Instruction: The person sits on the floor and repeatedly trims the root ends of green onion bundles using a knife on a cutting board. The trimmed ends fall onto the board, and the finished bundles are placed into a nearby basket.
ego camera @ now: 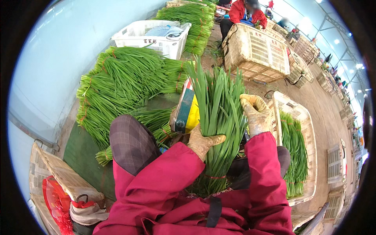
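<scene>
A bundle of long green leaves, likely garlic chives [220, 117], stands on end before me, with a red band around its lower part. My left hand [204, 142], in a stained yellowish glove, grips the bundle's left side, thumb across the front. At the bundle's right edge is my right hand [256, 113], gloved too, its fingers curled by the leaf tips; whether it pinches a leaf cannot be told. Behind the bundle leans a yellow, green and white printed package [186, 108]. Part of a dark tool handle [246, 135] shows below my right hand.
Banded green bundles [123, 79] are piled at left. Beyond them stands a white plastic crate [132, 41] holding checked cloth. At right, a cream crate [312, 164] holds more bundles. A co-worker in a red jacket [238, 13] sits behind a large cream crate [255, 53]. Red netting [58, 205] lies lower left.
</scene>
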`<state>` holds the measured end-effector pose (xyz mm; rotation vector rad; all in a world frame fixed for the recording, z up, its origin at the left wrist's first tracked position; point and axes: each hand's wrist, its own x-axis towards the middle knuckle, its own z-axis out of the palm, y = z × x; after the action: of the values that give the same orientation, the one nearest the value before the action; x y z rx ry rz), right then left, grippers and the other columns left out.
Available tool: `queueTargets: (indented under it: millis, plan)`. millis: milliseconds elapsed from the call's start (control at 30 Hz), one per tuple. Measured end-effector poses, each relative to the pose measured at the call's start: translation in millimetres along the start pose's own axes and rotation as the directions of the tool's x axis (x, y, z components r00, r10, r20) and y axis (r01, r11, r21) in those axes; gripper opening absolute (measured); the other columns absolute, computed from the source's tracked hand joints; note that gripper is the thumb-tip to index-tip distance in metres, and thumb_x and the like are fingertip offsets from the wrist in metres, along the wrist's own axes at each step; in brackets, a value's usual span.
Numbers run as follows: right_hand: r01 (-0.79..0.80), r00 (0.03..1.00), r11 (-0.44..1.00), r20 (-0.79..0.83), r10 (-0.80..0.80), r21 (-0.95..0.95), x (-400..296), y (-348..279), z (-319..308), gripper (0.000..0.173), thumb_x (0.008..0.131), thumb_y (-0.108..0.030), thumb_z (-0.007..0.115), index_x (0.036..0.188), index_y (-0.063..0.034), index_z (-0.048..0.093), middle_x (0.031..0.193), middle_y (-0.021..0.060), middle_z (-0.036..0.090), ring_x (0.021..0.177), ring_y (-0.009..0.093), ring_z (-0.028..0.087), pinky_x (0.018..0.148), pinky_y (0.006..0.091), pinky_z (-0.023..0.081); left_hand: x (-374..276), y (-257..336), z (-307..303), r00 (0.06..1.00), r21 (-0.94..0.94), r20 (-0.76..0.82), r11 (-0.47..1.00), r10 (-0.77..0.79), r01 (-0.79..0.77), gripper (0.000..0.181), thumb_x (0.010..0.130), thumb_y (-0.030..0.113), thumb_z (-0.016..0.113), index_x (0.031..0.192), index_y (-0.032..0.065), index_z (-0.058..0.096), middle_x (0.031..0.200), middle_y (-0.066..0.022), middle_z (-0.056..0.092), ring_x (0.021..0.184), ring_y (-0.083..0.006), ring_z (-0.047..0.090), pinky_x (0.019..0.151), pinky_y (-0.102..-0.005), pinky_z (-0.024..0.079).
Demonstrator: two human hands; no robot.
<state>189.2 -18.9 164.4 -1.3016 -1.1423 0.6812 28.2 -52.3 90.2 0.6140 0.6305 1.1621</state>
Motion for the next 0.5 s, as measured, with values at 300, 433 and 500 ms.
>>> queueTargets:
  millis: [300,433,500]
  plan:
    - [-0.183,0.983,0.902,0.045,0.18,0.39,2.7,8.1,-8.6,0.006,0.091,-0.012,0.058,0.09,-0.0076,0.063,0.064,-0.0028,0.056,0.042,0.005,0.042,0.04,0.0191,0.033,6.4,-11.0,-11.3,0.995,-0.134,0.086,0.99,0.06,-0.049,0.065,0.064,-0.012,0.076,0.122,0.0007,0.05,0.11,-0.0136,0.063,0.094,-0.0257,0.066,0.078,-0.0393,0.057]
    - [-0.191,0.969,0.814,-0.026,0.245,0.549,-2.3,-14.6,-7.9,0.007,0.091,-0.014,0.059,0.09,-0.007,0.061,0.058,-0.003,0.051,0.039,0.006,0.037,0.036,0.0197,0.028,8.1,-12.4,-7.8,0.994,-0.164,0.055,0.983,0.089,-0.079,0.052,0.066,-0.01,0.077,0.113,-0.0013,0.057,0.1,-0.0091,0.066,0.087,-0.0193,0.065,0.075,-0.0337,0.056]
    - [-0.157,0.984,0.777,0.031,0.174,0.61,-5.1,-18.2,-16.6,0.008,0.091,-0.015,0.06,0.089,-0.0067,0.061,0.057,-0.0028,0.051,0.039,0.006,0.036,0.036,0.021,0.028,8.8,-14.8,-10.9,0.992,-0.122,0.052,0.986,0.119,-0.112,0.051,0.066,-0.01,0.076,0.113,-0.0004,0.057,0.098,-0.0079,0.067,0.087,-0.0183,0.065,0.075,-0.0327,0.056]
